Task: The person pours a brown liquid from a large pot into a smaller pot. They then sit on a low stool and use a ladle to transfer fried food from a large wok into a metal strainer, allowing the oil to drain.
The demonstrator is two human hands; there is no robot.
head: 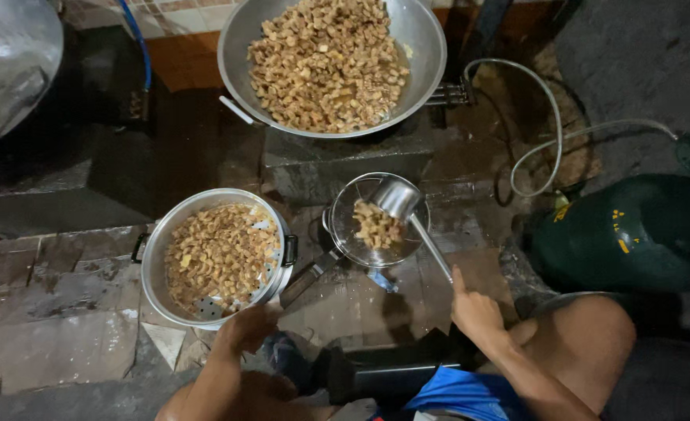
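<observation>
My right hand (476, 310) grips the long handle of a metal ladle (398, 198), whose bowl is tipped over a round wire strainer (345, 234) holding a small heap of golden fried cubes (376, 226). My left hand (247, 327) holds the near rim of a perforated steel pot (154, 265), which is almost full of the same fried pieces. A large wok (427, 47) heaped with more cubes sits on a burner beyond the strainer.
A green gas cylinder (633, 234) lies at the right, with a grey hose (551, 117) looping toward the burner. A big metal vessel (9, 54) stands at top left. My bare knee (587, 343) is at the lower right, above a greasy tiled floor (56, 312).
</observation>
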